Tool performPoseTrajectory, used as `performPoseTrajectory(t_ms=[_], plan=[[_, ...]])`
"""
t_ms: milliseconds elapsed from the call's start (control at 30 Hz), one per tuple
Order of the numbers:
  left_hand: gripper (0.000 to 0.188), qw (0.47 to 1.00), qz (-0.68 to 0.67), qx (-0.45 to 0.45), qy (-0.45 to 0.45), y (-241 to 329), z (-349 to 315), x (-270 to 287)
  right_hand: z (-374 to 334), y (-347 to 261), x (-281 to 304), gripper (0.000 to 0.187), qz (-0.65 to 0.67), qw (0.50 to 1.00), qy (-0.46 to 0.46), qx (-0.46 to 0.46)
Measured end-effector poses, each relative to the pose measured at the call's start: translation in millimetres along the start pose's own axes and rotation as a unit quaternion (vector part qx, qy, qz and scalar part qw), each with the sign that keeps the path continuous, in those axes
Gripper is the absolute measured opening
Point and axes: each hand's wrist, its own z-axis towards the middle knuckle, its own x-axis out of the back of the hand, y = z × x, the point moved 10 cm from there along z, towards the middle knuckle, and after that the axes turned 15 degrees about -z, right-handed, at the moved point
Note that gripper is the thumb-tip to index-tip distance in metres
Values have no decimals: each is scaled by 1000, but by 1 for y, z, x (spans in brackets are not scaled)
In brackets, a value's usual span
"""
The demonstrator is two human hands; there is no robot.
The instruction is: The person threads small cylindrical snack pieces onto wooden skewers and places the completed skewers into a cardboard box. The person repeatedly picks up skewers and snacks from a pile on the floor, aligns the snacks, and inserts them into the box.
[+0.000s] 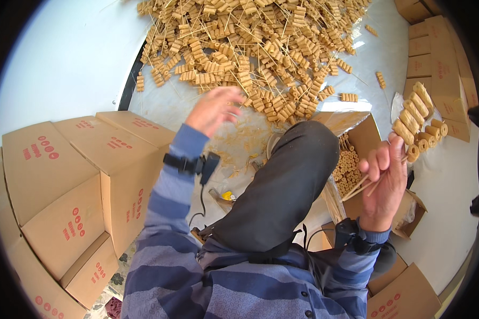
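My right hand (384,175) is closed around the thin wooden sticks of a few food skewers (410,119). Their tan, ridged, rolled pieces stick up beyond the fingertips. Below that hand, an open cardboard box (370,137) holds many more skewers, with the hollow roll ends (347,166) showing. At the near edge of a large heap of the same skewers (250,58) hovers my left hand (216,110). Its fingers are apart, slightly blurred, with nothing visible in them.
Closed cardboard boxes with red print (74,154) stand stacked at my left. More boxes (436,64) line the far right. My bent knee (298,170) rises between my arms. Crumbs (245,143) and a few stray skewers (349,98) lie around the heap.
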Motion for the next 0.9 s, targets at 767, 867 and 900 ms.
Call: performPoseTrajectory(t_ms=[767,867,900], plan=[[59,760,535,8,368,39,235,269,17,62,26,27,-155,982,45,-101],[58,724,607,24,327,32,258,267,18,58,31,26,-152,982,57,-93],[57,714,637,19,291,29,266,264,19,57,32,26,-148,984,55,-87]])
